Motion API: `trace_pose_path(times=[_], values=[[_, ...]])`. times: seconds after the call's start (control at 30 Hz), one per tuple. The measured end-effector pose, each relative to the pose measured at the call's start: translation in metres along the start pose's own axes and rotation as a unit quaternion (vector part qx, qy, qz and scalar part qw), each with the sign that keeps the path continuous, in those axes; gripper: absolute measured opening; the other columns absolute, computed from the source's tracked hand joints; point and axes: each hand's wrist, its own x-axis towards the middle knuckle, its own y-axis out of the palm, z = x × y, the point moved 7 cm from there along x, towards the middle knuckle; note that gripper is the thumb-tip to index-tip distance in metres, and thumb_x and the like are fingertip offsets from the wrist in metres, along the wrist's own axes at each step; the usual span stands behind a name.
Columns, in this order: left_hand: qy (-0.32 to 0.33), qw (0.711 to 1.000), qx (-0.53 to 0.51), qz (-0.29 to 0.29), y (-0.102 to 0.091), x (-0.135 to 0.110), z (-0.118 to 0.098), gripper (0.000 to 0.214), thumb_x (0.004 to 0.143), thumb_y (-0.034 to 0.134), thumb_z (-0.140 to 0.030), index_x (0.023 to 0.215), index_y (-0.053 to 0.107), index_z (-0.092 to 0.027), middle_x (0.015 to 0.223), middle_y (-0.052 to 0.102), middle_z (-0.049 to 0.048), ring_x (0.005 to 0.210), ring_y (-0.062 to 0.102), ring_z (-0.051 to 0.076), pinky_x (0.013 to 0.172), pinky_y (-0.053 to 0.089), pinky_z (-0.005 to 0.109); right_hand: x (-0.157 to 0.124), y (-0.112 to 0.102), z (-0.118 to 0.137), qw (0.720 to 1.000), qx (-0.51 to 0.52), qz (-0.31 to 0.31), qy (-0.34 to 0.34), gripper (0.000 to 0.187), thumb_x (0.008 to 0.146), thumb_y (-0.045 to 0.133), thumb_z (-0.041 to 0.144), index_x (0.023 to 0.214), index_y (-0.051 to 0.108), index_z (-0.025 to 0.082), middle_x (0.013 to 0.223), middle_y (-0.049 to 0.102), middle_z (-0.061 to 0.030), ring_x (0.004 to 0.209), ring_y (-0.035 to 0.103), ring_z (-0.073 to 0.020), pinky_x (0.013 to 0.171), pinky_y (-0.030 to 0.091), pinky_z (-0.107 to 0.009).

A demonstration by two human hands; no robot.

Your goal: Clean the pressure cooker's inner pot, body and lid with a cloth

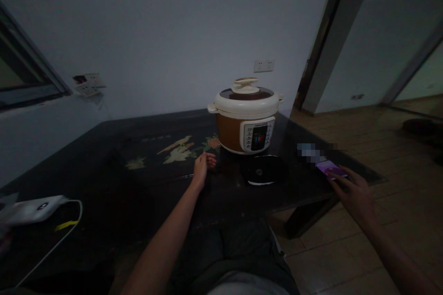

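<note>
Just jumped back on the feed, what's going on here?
A person sits at a dark table. Their right hand has its fingers on what looks like a phone near the table's right edge. The left hand, loosely curled, holds nothing visible. Near it stands a lidded cooker, with a black oval item in front.

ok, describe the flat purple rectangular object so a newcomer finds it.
On the dark table, find the round brown-and-cream cooker. Right of it, near the table's edge, the bare right hand touches the flat purple rectangular object. Its purple face sets it apart from the flat black oval object nearby.
</note>
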Motion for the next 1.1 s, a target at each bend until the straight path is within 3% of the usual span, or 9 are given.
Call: trace_pose_path(times=[0.37, 0.63, 0.97, 1.1], values=[[-0.003, 1.0, -0.001, 0.005, 0.0, 0.003, 0.002, 0.041, 0.086, 0.051, -0.048, 0.072, 0.066, -0.013, 0.06, 0.063, 0.0046, 0.051, 0.057, 0.011, 0.052, 0.043, 0.022, -0.003, 0.004, -0.005, 1.0, -0.012, 0.008, -0.009, 0.036, 0.092, 0.047, 0.043, 0.109, 0.067, 0.019, 0.128, 0.054, -0.0143, 0.113, 0.054, -0.0328, 0.093, 0.045, -0.048], [0.0, 1.0, -0.001, 0.005, -0.001, 0.003, 0.003, 0.041, 0.087, 0.05, -0.048, 0.073, 0.065, -0.012, 0.06, 0.062, 0.0045, 0.051, 0.056, 0.011, 0.052, 0.043, 0.022, -0.002, 0.003, -0.004, 1.0, -0.01, -0.008, -0.021, 0.032, 0.092, 0.049, 0.043, 0.102, 0.069, 0.021, 0.118, 0.059, -0.0129, 0.111, 0.055, -0.0318, 0.091, 0.046, -0.047], [0.007, 1.0, 0.004, 0.001, -0.001, 0.0, 0.0, 0.044, 0.083, 0.053, -0.054, 0.072, 0.065, -0.013, 0.06, 0.063, 0.0049, 0.051, 0.057, 0.012, 0.052, 0.043, 0.023, 0.0, 0.001, -0.002, 1.0, -0.007, 0.011, 0.01, 0.038, 0.092, 0.046, 0.045, 0.11, 0.067, 0.019, 0.123, 0.056, -0.0145, 0.115, 0.053, -0.032, 0.096, 0.044, -0.047], [0.007, 1.0, 0.003, 0.001, 0.0, 0.0, 0.0, 0.043, 0.084, 0.052, -0.052, 0.073, 0.066, -0.013, 0.061, 0.063, 0.0048, 0.052, 0.057, 0.012, 0.052, 0.043, 0.023, 0.0, -0.004, -0.014, 0.998, -0.015, 0.003, 0.06, 0.053, 0.088, 0.05, 0.056, 0.119, 0.062, 0.016, 0.123, 0.056, -0.0172, 0.114, 0.053, -0.0344, 0.096, 0.044, -0.049]])
